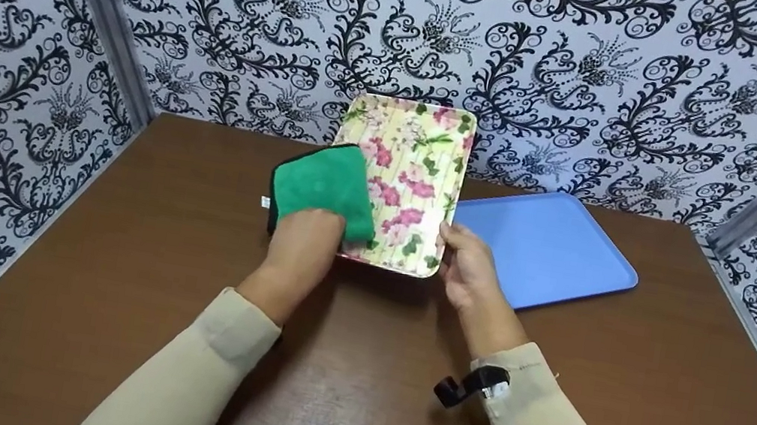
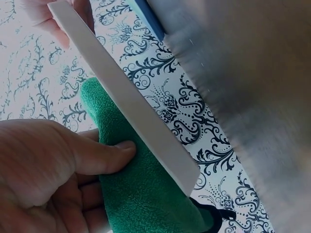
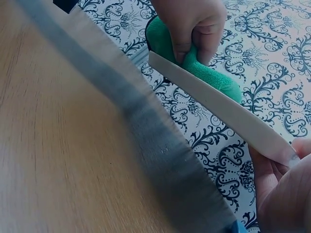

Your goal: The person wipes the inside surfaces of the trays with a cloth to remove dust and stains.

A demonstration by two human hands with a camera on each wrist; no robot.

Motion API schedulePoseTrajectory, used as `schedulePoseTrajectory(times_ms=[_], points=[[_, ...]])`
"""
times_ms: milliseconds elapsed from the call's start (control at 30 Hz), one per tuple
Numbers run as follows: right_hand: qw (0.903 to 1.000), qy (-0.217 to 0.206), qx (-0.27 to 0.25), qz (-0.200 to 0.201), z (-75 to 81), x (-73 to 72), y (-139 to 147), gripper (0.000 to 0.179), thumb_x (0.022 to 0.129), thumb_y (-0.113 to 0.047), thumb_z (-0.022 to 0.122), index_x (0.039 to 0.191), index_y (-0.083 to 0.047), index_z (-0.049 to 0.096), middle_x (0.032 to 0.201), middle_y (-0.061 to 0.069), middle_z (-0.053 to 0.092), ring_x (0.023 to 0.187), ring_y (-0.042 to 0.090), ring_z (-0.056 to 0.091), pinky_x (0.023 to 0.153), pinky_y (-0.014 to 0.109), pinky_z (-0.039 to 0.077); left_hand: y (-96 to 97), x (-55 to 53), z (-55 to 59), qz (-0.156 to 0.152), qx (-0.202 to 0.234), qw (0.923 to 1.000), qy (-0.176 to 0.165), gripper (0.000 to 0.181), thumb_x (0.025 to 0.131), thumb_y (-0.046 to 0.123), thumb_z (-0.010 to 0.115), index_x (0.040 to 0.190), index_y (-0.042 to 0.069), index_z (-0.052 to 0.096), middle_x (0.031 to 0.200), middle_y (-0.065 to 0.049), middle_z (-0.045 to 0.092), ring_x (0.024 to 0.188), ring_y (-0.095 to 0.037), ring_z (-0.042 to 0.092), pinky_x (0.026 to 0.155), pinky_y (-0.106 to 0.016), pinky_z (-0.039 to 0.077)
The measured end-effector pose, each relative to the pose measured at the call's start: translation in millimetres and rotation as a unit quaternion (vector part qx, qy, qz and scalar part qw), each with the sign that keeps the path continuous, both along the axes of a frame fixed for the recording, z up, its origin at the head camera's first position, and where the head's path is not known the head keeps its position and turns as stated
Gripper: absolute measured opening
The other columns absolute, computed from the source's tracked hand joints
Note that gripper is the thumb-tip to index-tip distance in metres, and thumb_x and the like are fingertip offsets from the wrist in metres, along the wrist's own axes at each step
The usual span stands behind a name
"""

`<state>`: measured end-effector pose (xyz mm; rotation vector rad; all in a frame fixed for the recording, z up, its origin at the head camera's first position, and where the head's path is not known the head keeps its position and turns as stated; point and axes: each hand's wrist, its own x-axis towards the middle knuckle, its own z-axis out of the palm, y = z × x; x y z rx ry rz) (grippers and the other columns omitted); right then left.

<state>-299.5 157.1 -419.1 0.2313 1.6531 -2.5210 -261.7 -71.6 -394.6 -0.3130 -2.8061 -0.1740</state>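
A floral tray with pink flowers is held up off the table, tilted toward the head camera. My right hand grips its lower right edge, thumb on the face and fingers behind. My left hand pinches a green cloth with dark edging, which lies against the tray's left side. In the left wrist view the thumb presses into the cloth beside the tray's pale edge. The right wrist view shows the cloth bunched along the tray's far end.
A plain blue tray lies on the brown wooden table, behind and right of my right hand. A patterned black-and-white wall rises at the table's back edge. A black strap device sits on the right sleeve.
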Motion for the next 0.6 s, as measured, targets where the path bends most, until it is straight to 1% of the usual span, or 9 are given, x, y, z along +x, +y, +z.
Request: schedulePoseTrajectory(times_ms=[100,167,300,400,500,600], points=[[1.0000,0.003,0.001,0.000,-0.2,0.4,-1.0,0.009,0.107,-0.011,0.052,0.104,-0.006,0.059,0.071,-0.005,0.063,0.069,0.008,0.064,0.066,0.023,0.056,-1.5,-1.5,-0.7,0.014,0.004,0.9999,-0.008,0.015,0.098,0.000,0.065,0.091,0.004,0.078,0.088,-0.015,0.077,0.086,-0.033,0.075,0.075,-0.051,0.064],[1.0000,0.003,0.000,-0.004,0.3,0.3,-2.0,0.009,0.106,-0.010,0.053,0.102,-0.007,0.060,0.072,-0.005,0.063,0.069,0.008,0.064,0.066,0.024,0.057,-2.3,-2.6,-1.0,0.017,0.009,0.9998,-0.007,0.013,0.098,0.001,0.065,0.092,0.003,0.077,0.089,-0.015,0.077,0.086,-0.033,0.075,0.074,-0.051,0.064],[1.0000,0.003,0.002,-0.004,0.1,0.2,-2.4,0.008,0.106,-0.010,0.054,0.101,-0.008,0.060,0.074,-0.005,0.064,0.071,0.008,0.065,0.067,0.024,0.057,-3.4,-4.7,-2.2,0.011,0.025,0.9995,-0.015,0.010,0.098,0.004,0.066,0.095,0.003,0.075,0.092,-0.016,0.076,0.088,-0.034,0.075,0.075,-0.051,0.064],[1.0000,0.004,0.002,-0.002,-0.3,0.5,-2.0,0.007,0.106,-0.010,0.053,0.105,-0.006,0.059,0.075,-0.006,0.065,0.072,0.008,0.065,0.067,0.024,0.057,-3.8,-6.2,-3.2,0.004,0.031,0.9991,-0.026,0.010,0.098,0.006,0.066,0.098,0.002,0.075,0.095,-0.016,0.076,0.091,-0.034,0.075,0.078,-0.051,0.064],[1.0000,0.003,0.002,0.002,0.4,1.2,-1.9,0.009,0.107,-0.011,0.052,0.109,-0.004,0.058,0.078,-0.005,0.066,0.074,0.008,0.065,0.069,0.024,0.056,-5.1,-7.7,-5.8,-0.003,0.041,0.9989,-0.020,0.008,0.097,0.004,0.065,0.095,0.002,0.073,0.094,-0.017,0.075,0.091,-0.035,0.074,0.079,-0.051,0.064],[1.0000,0.004,0.001,0.008,0.2,1.4,-1.5,0.011,0.108,-0.013,0.051,0.109,-0.004,0.059,0.080,-0.005,0.067,0.076,0.009,0.066,0.070,0.024,0.056,-6.6,-10.0,-9.3,-0.005,0.070,0.9975,-0.010,0.006,0.095,0.003,0.066,0.092,0.002,0.071,0.091,-0.017,0.074,0.089,-0.036,0.074,0.077,-0.052,0.064]])
